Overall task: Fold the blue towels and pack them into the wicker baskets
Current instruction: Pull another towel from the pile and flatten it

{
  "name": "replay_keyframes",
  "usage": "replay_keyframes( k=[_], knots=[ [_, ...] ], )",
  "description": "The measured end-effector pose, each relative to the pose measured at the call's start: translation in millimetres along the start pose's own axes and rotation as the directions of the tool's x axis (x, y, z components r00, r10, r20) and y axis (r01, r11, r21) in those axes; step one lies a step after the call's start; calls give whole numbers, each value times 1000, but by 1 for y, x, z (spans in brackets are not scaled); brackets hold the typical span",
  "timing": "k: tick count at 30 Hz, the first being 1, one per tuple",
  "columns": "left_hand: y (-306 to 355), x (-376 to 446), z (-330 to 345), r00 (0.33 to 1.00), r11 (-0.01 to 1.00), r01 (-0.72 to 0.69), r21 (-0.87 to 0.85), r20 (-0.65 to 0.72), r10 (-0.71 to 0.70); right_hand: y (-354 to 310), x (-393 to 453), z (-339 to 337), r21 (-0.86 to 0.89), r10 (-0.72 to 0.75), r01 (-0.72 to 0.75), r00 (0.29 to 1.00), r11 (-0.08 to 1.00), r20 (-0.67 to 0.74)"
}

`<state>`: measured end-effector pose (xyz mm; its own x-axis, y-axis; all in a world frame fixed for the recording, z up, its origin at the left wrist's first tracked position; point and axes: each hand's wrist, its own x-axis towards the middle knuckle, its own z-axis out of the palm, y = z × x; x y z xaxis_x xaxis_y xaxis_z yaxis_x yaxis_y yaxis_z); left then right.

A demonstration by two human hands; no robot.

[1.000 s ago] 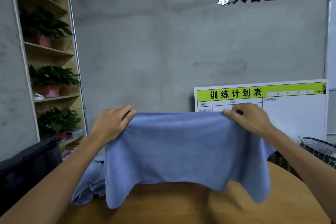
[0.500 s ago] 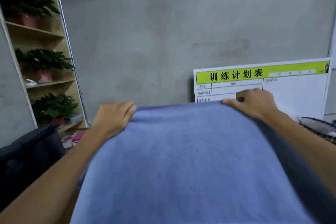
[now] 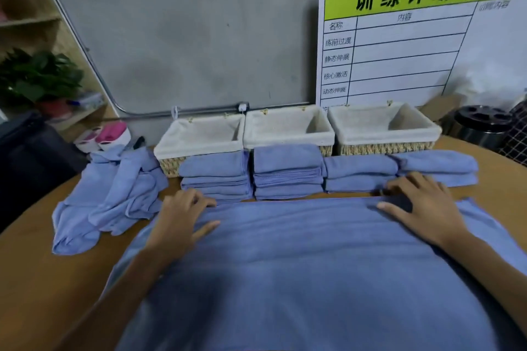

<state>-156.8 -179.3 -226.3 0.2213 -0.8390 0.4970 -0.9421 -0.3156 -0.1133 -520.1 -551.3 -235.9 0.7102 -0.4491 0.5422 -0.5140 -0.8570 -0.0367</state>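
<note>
On the table, far edge of the cloth: the left hand (image 3: pixel 182 216) and right hand (image 3: pixel 422 208) rest at the two far corners of the spread blue terry towel (image 3: pixel 285 265).
Towel: lies flat on the round wooden table (image 3: pixel 37 279), long axis running 9 to 3 o'clock, its body reaching toward 6 o'clock.
Left grip: fingers curled at the 10 o'clock corner, thumb lying on the cloth; whether they pinch it I cannot tell.
Right grip: fingers spread apart, pressing the 2 o'clock corner flat.
Nearer hand: neither; each sits on its own corner.
Likely fold: far edge drawn toward 6 o'clock.
Baskets: three lined wicker baskets (image 3: pixel 288 128) stand empty at 12 o'clock, folded blue towel stacks (image 3: pixel 288 171) just before them.
Unfolded pile: crumpled blue towels (image 3: pixel 111 196) at 10 o'clock.
</note>
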Motion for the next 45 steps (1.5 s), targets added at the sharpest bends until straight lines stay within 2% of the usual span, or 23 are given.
replay_keyframes(
  k=[2,4,5,7,10,12,14,16,19,20,23,27,31,33,35,37,39,42,44,45],
  knots=[
    [0,-1,-7,996,998,64,22,-66,-62,-1,2,-5,3,-24,24,997,1000,-71],
    [12,-10,-13,986,989,125,-74,-105,-133,-5,-1,-9,-26,-48,45,991,999,-123],
    [21,-18,-14,982,976,162,-143,-78,-174,-8,-4,-11,-27,-49,47,993,999,-104],
    [40,-37,-13,961,941,277,-194,69,-268,-16,-14,-10,8,-25,25,1000,1000,3],
    [48,-57,-12,887,932,358,-49,330,-323,-24,-34,-5,28,41,-44,992,999,119],
    [45,-57,-19,832,924,383,-8,438,-341,-27,-39,-9,63,93,-111,967,992,236],
    [45,-50,-28,828,902,429,-55,421,-369,-28,-37,-14,84,96,-132,936,988,339],
    [45,-44,-31,831,872,481,-90,364,-421,-29,-34,-17,101,76,-119,930,988,360],
    [51,-45,-28,706,853,517,68,529,-471,-31,-34,-18,108,60,-109,922,988,382],
    [55,-46,-27,686,851,515,100,548,-479,-30,-34,-19,95,63,-110,913,989,404],
    [55,-54,-28,688,834,538,122,508,-518,-30,-34,-20,66,87,-132,884,989,460],
    [45,-59,-37,644,765,629,136,460,-611,-33,-35,-21,68,71,-117,878,991,473],
    [35,-54,-33,627,754,630,186,451,-635,-33,-37,-23,80,165,-194,946,978,279],
    [35,-54,-31,643,771,609,185,455,-616,-32,-37,-22,47,207,-237,917,970,342],
    [36,-55,-27,688,798,589,122,442,-576,-33,-34,-22,-19,223,-244,847,969,483],
    [36,-53,-25,694,823,560,95,489,-528,-32,-32,-22,-40,217,-234,804,971,553],
    [34,-50,-25,662,834,542,108,556,-503,-27,-32,-22,-24,195,-223,791,975,580],
    [33,-49,-25,652,832,544,112,568,-503,-17,-33,-24,17,169,-221,792,975,587],
    [33,-49,-26,687,821,567,70,509,-518,-16,-34,-22,22,160,-209,805,978,571],
    [34,-50,-28,735,815,580,2,429,-525,-16,-35,-20,27,161,-209,824,978,543]
  ],
)
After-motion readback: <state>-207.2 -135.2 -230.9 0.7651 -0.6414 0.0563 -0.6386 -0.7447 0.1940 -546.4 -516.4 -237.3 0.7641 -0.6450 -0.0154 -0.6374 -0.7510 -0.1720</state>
